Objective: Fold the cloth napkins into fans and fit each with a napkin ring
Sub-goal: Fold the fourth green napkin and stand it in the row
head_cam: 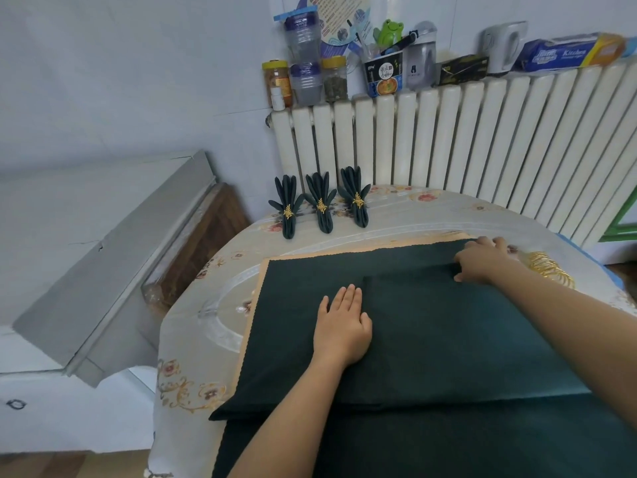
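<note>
The left hand [344, 326] lies flat, fingers straight and close together, pressing on the dark green napkin [431, 322]. The right hand [482, 260], at 2 o'clock from it, has fingers bent down on a fold line in the cloth (pinching or just pressing, I cannot tell). The napkin is spread on the flowered tablecloth [193, 339] of the table. Gold napkin rings [551, 270] sit just beside the right hand, at 3 o'clock. Three finished fan napkins [322, 205] with gold rings stand at 11 o'clock, in front of the white radiator [482, 139].
</note>
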The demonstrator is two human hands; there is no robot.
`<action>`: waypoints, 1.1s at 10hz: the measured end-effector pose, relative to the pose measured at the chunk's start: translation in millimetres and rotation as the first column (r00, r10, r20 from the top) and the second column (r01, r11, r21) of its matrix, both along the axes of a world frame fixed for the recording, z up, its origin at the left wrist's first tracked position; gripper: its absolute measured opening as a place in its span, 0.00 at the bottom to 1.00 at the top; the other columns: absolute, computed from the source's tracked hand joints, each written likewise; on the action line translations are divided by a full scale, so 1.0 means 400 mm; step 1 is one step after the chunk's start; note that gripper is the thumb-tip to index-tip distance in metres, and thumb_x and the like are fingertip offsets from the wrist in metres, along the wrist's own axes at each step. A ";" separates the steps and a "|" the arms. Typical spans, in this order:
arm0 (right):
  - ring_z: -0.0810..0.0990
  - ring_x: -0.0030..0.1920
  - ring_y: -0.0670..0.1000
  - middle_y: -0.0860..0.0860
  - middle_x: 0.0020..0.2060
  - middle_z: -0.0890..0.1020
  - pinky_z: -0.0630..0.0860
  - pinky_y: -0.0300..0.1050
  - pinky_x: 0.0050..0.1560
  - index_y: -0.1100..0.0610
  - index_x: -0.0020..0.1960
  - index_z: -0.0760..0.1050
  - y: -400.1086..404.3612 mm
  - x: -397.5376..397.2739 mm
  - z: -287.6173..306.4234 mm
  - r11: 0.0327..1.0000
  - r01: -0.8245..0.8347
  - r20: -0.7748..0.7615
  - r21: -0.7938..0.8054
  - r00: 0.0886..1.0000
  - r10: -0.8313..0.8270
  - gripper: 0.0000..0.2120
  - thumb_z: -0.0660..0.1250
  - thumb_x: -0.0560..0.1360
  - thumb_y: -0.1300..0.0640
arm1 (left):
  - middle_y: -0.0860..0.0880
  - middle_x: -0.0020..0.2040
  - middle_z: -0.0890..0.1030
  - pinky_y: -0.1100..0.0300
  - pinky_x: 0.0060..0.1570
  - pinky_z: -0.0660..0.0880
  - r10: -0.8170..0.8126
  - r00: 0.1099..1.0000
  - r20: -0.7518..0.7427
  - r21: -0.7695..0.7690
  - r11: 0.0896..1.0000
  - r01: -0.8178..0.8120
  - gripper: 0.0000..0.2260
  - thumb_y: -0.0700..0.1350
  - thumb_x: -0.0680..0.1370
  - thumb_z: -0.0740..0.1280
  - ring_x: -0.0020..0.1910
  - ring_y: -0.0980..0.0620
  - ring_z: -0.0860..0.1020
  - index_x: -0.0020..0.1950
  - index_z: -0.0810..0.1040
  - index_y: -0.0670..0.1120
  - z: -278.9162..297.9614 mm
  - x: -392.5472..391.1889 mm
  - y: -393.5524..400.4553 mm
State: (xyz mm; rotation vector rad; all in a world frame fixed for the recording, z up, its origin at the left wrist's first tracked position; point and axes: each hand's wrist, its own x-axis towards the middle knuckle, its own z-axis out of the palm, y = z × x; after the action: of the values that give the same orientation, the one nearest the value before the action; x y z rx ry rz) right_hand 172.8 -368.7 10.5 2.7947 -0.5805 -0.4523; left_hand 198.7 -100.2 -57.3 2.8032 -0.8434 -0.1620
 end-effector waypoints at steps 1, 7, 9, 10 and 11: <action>0.68 0.59 0.53 0.48 0.47 0.75 0.56 0.54 0.67 0.50 0.51 0.76 0.007 -0.035 0.030 0.996 0.024 0.095 -0.086 0.995 -0.016 0.08 0.61 0.75 0.54 | 0.54 0.78 0.46 0.54 0.75 0.39 -0.004 1.000 -0.003 0.006 1.000 0.004 0.24 0.50 0.82 0.45 0.76 0.58 0.43 0.78 0.46 0.49 0.003 0.000 -0.001; 0.77 0.52 0.44 0.43 0.47 0.81 0.72 0.36 0.53 0.49 0.52 0.81 0.405 -0.328 -0.143 0.776 -0.266 0.645 0.572 0.731 -0.225 0.08 0.67 0.74 0.52 | 0.47 0.78 0.53 0.51 0.75 0.45 0.062 0.998 0.020 -0.022 0.998 -0.062 0.23 0.48 0.82 0.48 0.77 0.50 0.50 0.77 0.55 0.45 0.013 -0.019 -0.020; 0.74 0.50 0.45 0.45 0.45 0.80 0.67 0.32 0.51 0.50 0.55 0.82 0.422 -0.350 -0.163 0.772 -0.354 0.725 0.527 0.662 -0.191 0.10 0.67 0.75 0.51 | 0.48 0.67 0.71 0.58 0.65 0.61 0.009 0.989 0.146 -0.202 0.979 0.020 0.18 0.44 0.80 0.55 0.66 0.50 0.66 0.68 0.71 0.43 0.011 -0.037 -0.018; 0.73 0.47 0.45 0.45 0.42 0.80 0.68 0.34 0.49 0.51 0.54 0.82 0.429 -0.354 -0.168 0.777 -0.384 0.754 0.498 0.634 -0.170 0.10 0.68 0.75 0.50 | 0.48 0.72 0.65 0.54 0.70 0.57 -0.001 0.997 0.071 -0.164 0.986 0.012 0.20 0.49 0.81 0.53 0.71 0.48 0.61 0.72 0.65 0.43 0.010 -0.044 -0.023; 0.73 0.45 0.45 0.45 0.41 0.80 0.69 0.36 0.48 0.52 0.53 0.83 0.442 -0.360 -0.173 0.773 -0.412 0.768 0.483 0.624 -0.148 0.10 0.69 0.74 0.51 | 0.48 0.72 0.64 0.53 0.71 0.55 0.010 0.999 0.047 -0.159 0.987 -0.003 0.22 0.54 0.82 0.51 0.71 0.48 0.59 0.72 0.64 0.43 0.006 -0.047 -0.023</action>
State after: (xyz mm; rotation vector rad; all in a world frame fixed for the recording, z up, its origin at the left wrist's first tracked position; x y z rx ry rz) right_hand 28.8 -191.9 -58.5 3.5927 -0.3655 0.8654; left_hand 180.1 -109.5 -55.1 2.6703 -0.8193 -0.0258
